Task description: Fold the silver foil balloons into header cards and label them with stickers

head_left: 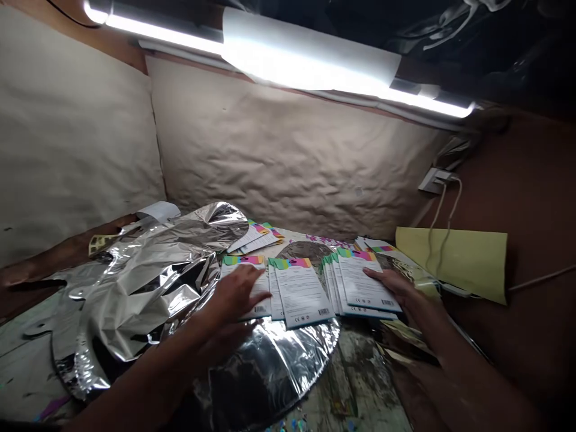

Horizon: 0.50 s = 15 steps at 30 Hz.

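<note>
My right hand point(398, 287) grips the right edge of a small stack of flat printed packets point(364, 281), its thumb on top and its other fingers hidden. Their white faces carry small text and a barcode under a rainbow-coloured top. My left hand point(240, 289) lies over another such packet point(260, 309), thumb and forefinger apart; whether it presses on the packet, I cannot tell. Between my hands, overlapping packets point(303, 294) rest partly on a round silver foil sheet point(274, 366).
Crumpled silver foil point(148, 288) spreads over the left of the table. More packets point(258, 237) lie behind. A yellow sheet point(454, 261) and cables from a wall socket point(434, 180) are at the right. A lit tube lamp point(166, 39) hangs above.
</note>
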Each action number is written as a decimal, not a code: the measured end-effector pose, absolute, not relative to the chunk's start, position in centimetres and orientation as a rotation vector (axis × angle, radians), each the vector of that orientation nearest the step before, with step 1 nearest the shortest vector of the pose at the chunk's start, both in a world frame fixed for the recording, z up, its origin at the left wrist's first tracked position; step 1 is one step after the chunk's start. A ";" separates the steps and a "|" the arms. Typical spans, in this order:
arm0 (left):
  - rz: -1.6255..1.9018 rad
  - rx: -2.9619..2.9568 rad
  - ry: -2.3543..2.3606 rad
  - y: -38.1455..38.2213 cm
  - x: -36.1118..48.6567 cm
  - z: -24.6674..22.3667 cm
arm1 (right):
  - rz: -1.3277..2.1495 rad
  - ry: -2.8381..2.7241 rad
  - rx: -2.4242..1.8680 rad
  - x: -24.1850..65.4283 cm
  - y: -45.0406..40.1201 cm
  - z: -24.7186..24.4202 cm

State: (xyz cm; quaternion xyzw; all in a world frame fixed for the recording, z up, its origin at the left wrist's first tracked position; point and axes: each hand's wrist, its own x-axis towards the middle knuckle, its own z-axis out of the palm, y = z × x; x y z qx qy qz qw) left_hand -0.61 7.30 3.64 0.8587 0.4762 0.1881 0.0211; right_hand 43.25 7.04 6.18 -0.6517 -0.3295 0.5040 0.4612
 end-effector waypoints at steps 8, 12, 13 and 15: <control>0.129 2.686 1.029 5.6 5.2 2.8 | 1.281 -0.755 -1.477 44.6 5.2 7.9; 0.112 2.750 0.906 6.4 6.9 2.9 | 1.204 -0.611 -1.429 47.5 2.0 8.1; 0.114 2.772 0.852 6.7 7.4 2.8 | 1.184 -0.564 -1.440 48.4 1.2 7.9; 0.115 2.824 0.757 7.3 8.3 2.7 | 1.135 -0.488 -1.500 50.0 -0.2 7.3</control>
